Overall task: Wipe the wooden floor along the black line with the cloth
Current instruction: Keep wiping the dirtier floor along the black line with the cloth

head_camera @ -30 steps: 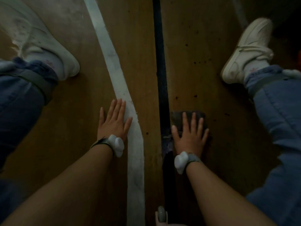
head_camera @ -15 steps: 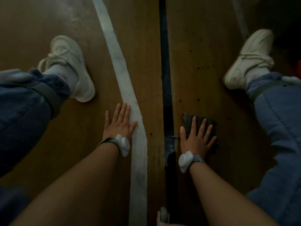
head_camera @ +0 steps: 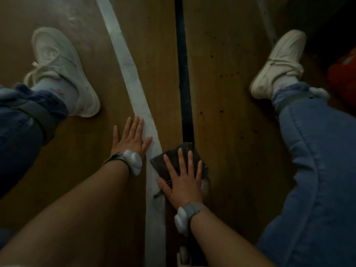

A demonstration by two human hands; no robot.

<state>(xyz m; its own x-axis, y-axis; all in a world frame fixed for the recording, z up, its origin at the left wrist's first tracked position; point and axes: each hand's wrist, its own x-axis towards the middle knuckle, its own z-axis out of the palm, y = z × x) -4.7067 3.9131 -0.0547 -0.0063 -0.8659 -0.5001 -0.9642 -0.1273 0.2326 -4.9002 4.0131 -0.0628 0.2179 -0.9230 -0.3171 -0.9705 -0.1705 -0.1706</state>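
Head view: dark, crumpled cloth (head_camera: 159, 165) across the black line (head_camera: 183, 74), under flat, spread right grip (head_camera: 183, 185).

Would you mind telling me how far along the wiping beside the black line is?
Done: no wiped stretch is distinguishable in this dim light. In hand: the right hand presses flat on the dark cloth, which lies across the black line; the left hand braces flat on the floor at the white line. Left: the line's whole stretch ahead, with dark specks on the wood to its right.
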